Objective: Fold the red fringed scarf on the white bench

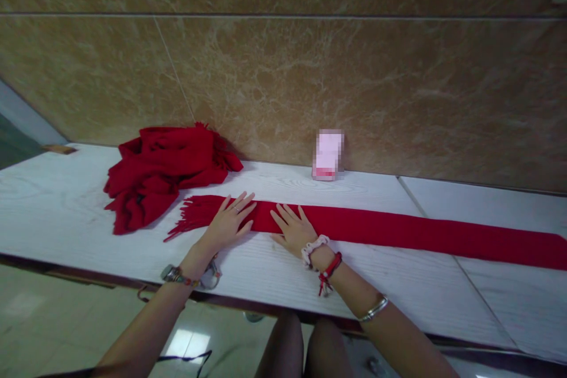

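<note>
A long red scarf point(390, 227) lies flat in a narrow strip along the white table, running out to the right edge of the view. Its fringed end point(192, 212) points left. My left hand point(229, 221) rests on the scarf near that fringe, fingers spread. A short way to its right, my right hand point(295, 227) also lies flat on the cloth with its fingers stretched out. Neither hand grips anything. Behind and left of my left hand, a second piece of red fringed cloth point(172, 168) sits in a crumpled heap.
A blurred-out pink and white object point(328, 155) leans against the brown marbled wall point(274, 88). The white table point(248, 266) has seams at the right. A small wooden piece point(59, 149) lies at the far left corner. My knees point(286, 345) are below the front edge.
</note>
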A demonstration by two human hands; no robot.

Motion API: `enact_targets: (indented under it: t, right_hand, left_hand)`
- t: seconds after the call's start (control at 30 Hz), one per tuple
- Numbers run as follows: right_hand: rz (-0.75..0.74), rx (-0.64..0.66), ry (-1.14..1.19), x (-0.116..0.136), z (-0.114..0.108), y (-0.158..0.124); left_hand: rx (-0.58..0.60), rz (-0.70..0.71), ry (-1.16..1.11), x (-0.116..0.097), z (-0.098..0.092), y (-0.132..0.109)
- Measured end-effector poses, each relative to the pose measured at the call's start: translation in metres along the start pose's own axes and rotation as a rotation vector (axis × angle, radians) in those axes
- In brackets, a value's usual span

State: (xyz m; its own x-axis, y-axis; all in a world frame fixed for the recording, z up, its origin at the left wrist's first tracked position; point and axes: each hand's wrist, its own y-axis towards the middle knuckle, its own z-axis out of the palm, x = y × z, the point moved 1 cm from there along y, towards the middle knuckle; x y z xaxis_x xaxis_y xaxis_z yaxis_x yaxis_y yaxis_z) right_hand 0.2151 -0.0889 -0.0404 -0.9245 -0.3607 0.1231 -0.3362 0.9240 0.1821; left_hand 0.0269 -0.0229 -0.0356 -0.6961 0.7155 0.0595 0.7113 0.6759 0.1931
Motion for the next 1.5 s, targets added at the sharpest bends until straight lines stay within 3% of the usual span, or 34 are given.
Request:
enact_targets:
  t: [0.1,0.27,0.4,0.57,0.7,0.87,1.0,1.17,1.33,1.43,1.5]
  right_hand:
    - [-0.007,0.012,-0.006,0.000,0.002,-0.001]
    - [-0.006,0.006,-0.016,-0.002,0.004,-0.003]
    - [0.007,-0.026,0.013,-0.001,0.001,-0.002]
    - [0.132,-0.172,0.021,-0.009,-0.007,-0.001]
    - [0.212,-0.055,0.003,-0.019,-0.006,-0.006]
    - [0.239,0.015,-0.002,-0.029,-0.007,-0.016]
    - [0.342,0.012,-0.057,-0.056,-0.014,-0.042]
    - [0.527,-0.029,-0.161,-0.118,-0.028,-0.103]
    - [0.749,0.048,-0.212,-0.174,-0.048,-0.160]
    - [0.802,0.052,-0.224,-0.185,-0.055,-0.173]
    - [0.770,0.039,-0.226,-0.182,-0.055,-0.170]
  left_hand:
    - [0.070,0.065,-0.049,-0.004,0.001,0.002]
    - [0.112,0.033,-0.079,-0.001,0.004,0.001]
    - [0.064,0.043,-0.118,-0.004,0.003,0.005]
    - [-0.022,-0.007,-0.108,-0.027,0.008,0.025]
    - [0.009,0.011,-0.068,-0.035,0.017,0.031]
    - [-0.003,0.042,-0.038,-0.028,0.020,0.028]
    - [-0.002,0.053,-0.030,-0.026,0.021,0.029]
    - [-0.014,0.052,-0.038,-0.024,0.024,0.031]
    - [-0.049,0.040,-0.070,-0.017,0.029,0.028]
    - [-0.078,0.009,-0.095,-0.023,0.026,0.035]
    - [-0.122,0.031,-0.135,-0.042,0.020,0.052]
